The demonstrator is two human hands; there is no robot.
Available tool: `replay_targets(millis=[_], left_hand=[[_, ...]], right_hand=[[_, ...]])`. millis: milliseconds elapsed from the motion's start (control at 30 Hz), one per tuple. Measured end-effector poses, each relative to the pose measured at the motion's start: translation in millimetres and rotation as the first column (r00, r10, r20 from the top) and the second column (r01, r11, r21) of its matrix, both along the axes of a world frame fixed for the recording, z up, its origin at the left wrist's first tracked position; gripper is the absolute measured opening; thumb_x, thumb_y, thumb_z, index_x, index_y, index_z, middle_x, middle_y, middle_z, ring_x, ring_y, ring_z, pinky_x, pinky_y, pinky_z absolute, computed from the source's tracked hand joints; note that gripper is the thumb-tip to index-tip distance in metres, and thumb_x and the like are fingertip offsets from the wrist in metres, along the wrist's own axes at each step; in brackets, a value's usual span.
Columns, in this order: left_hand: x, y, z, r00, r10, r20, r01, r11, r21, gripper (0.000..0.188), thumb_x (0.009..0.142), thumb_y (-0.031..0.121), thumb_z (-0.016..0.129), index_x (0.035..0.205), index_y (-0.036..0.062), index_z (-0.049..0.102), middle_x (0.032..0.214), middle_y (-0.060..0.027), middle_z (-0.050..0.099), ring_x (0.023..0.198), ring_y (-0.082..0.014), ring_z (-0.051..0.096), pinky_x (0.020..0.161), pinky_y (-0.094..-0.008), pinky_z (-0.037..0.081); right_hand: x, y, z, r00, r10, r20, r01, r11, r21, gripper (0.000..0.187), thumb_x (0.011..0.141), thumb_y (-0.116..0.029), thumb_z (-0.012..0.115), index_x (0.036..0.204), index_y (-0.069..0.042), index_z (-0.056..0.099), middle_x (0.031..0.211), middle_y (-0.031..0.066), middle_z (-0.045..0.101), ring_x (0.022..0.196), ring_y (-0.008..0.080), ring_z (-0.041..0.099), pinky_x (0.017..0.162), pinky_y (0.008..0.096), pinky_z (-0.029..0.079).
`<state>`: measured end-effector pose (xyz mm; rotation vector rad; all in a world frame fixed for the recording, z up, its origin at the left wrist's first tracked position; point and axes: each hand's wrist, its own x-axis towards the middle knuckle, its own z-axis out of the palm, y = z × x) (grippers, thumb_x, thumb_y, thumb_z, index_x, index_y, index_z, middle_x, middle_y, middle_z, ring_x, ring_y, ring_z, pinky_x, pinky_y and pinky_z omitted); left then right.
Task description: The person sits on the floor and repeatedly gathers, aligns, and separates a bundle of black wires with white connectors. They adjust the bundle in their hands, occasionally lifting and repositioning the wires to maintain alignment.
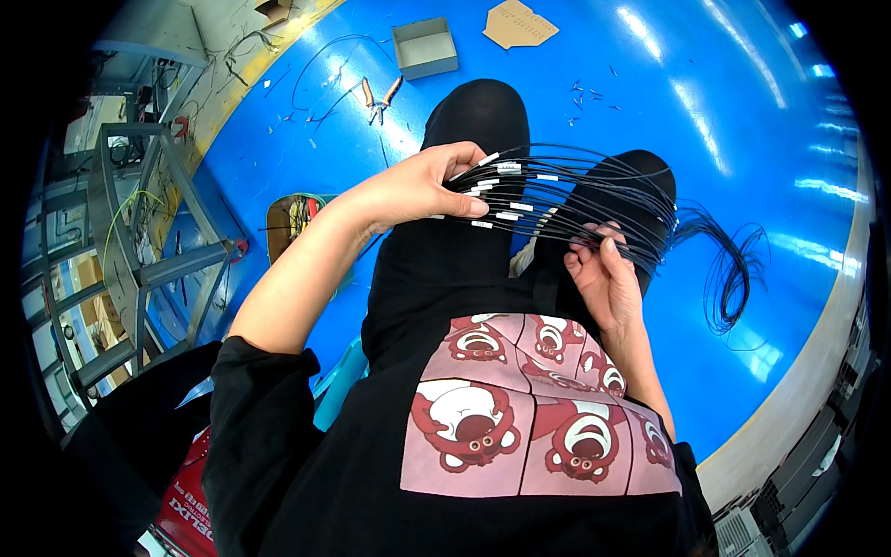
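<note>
Held above the thighs, a bundle of thin black flexible wires (640, 215) with small white tubular labels (509, 168); seemingly mid-sorting, calling for a steady labelled end and gentle parting of strands. Clamped on that end: left hand (429, 186), wrist bent inward. Palm-up among the lower strands: right hand (603, 274), grip impossible to tell. Beyond, glossy blue floor (789, 139).
</note>
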<state>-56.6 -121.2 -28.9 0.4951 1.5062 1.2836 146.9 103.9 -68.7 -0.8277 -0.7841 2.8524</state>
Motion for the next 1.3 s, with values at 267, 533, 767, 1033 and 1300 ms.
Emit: replay_targets(millis=[267,533,767,1033,1300], left_hand=[[0.7,1.8,1.6,0.989,0.088,0.115,-0.091,0.996,0.025,0.033,0.084,0.015,0.072,0.109,0.0019,0.054,0.095,-0.0013,0.064,0.088,-0.0075,0.059,0.083,-0.022,0.046],[-4.4,3.2,-3.7,0.982,0.12,0.146,-0.12,0.993,-0.008,0.035,0.082,0.017,0.073,0.109,0.0016,0.055,0.095,-0.0021,0.065,0.087,-0.0082,0.06,0.083,-0.0227,0.046],[-5.8,5.8,-4.0,0.982,0.133,0.137,-0.134,0.991,-0.001,0.032,0.082,0.016,0.073,0.106,0.0024,0.056,0.091,-0.0008,0.064,0.082,-0.0077,0.058,0.078,-0.0227,0.045],[-1.5,7.7,-1.5,0.982,0.151,0.115,-0.149,0.989,-0.02,0.03,0.084,0.012,0.072,0.107,0.0028,0.055,0.09,-0.0014,0.064,0.083,-0.0078,0.06,0.077,-0.0215,0.046],[-3.6,7.3,-3.6,0.996,0.048,0.076,-0.045,0.998,-0.041,0.029,0.086,0.008,0.068,0.111,0.0019,0.053,0.098,-0.0063,0.068,0.093,-0.0101,0.065,0.085,-0.0229,0.049]], right_hand=[[-2.6,-1.7,1.4,0.99,0.114,-0.081,-0.115,0.993,-0.009,0.016,0.09,-0.006,0.062,0.104,-0.01,0.056,0.103,0.0086,0.062,0.097,0.0207,0.06,0.086,0.0359,0.049],[-1.1,-3.2,2.1,0.988,0.133,-0.074,-0.135,0.991,-0.022,0.015,0.089,-0.006,0.063,0.103,-0.004,0.061,0.1,0.0086,0.062,0.092,0.0191,0.059,0.085,0.0339,0.048],[-0.2,-2.9,-2.3,0.994,0.088,-0.068,-0.09,0.996,-0.014,0.016,0.091,-0.004,0.062,0.107,-0.002,0.062,0.102,0.0092,0.064,0.091,0.0167,0.059,0.083,0.0324,0.049],[-0.3,-2.6,-6.0,0.998,0.053,-0.018,-0.053,0.998,-0.028,0.022,0.09,-0.002,0.062,0.112,-0.001,0.059,0.103,0.0134,0.065,0.095,0.0189,0.061,0.086,0.0336,0.051],[2.1,-1.4,-0.5,0.987,0.158,0.026,-0.16,0.986,0.054,0.038,0.087,0.005,0.059,0.124,-0.002,0.051,0.111,0.0184,0.064,0.099,0.0244,0.063,0.089,0.0357,0.051]])
